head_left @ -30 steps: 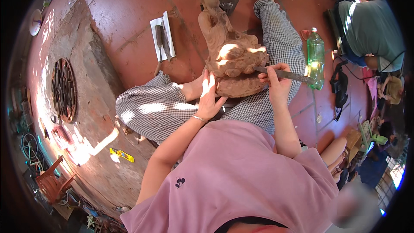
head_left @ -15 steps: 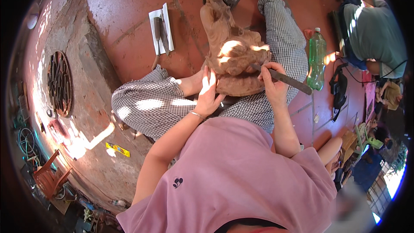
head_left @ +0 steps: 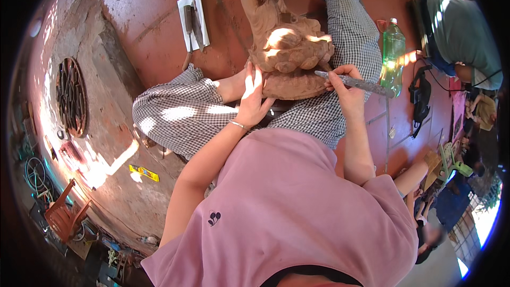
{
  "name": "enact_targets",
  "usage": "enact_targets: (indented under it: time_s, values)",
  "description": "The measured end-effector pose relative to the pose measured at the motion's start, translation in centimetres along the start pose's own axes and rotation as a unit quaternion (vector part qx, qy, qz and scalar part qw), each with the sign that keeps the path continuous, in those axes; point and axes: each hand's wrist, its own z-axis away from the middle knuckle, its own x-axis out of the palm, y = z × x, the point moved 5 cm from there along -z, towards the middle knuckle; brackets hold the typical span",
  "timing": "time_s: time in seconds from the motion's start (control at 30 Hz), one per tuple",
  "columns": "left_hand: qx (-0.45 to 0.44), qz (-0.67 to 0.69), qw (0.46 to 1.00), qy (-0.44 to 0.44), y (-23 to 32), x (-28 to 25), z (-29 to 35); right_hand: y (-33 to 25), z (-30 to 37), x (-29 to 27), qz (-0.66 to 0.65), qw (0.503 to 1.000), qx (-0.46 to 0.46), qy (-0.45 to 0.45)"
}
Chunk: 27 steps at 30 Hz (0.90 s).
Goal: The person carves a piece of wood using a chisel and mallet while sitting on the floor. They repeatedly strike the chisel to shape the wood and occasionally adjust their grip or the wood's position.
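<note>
A carved brown wooden statue (head_left: pixel 284 45) lies between my legs, its rounded base toward me and its narrower end away. My left hand (head_left: pixel 254 100) rests against the left of the base, fingers stretched out and flat on the wood. In my right hand (head_left: pixel 347 89) is a long flat grey tool that looks like a file (head_left: pixel 372 86), pinched between thumb and fingers. Its narrow tip points left and meets the groove above the base's rim, at the right side. Whether the tip touches the wood I cannot tell.
Two wooden-handled tools lie on a white sheet (head_left: pixel 202 16) at the far left. A round tray of dark tools (head_left: pixel 71 97) sits farther left. To my right stand a green plastic bottle (head_left: pixel 392 56), a black power tool (head_left: pixel 419 94) and a seated person (head_left: pixel 459 34).
My right hand has shifted slightly right, and the file has turned to lie flatter, its tip now at the groove's right part. My left hand stays on the base. The view has tilted slightly.
</note>
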Motion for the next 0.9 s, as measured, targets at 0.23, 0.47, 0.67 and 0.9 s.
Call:
enact_targets:
  time_s: [0.23,0.47,0.67,0.9]
  values:
    - [-0.035,-0.038,0.999,0.016,-0.6,0.2,0.0,0.7,-0.5,-1.1,0.011,0.993,0.063,-0.1]
    - [-0.066,-0.043,0.997,-0.026,-1.7,0.5,-0.5,-1.2,-1.7,-1.8,0.049,0.989,0.042,-0.13]
    - [-0.05,0.004,0.999,0.0,-2.4,0.4,-0.5,-2.2,-2.0,-0.6,0.082,0.979,0.071,-0.172]
    - [-0.083,-0.002,0.995,-0.054,-3.3,1.0,-0.3,-2.4,-2.4,0.6,0.074,0.972,0.073,-0.21]
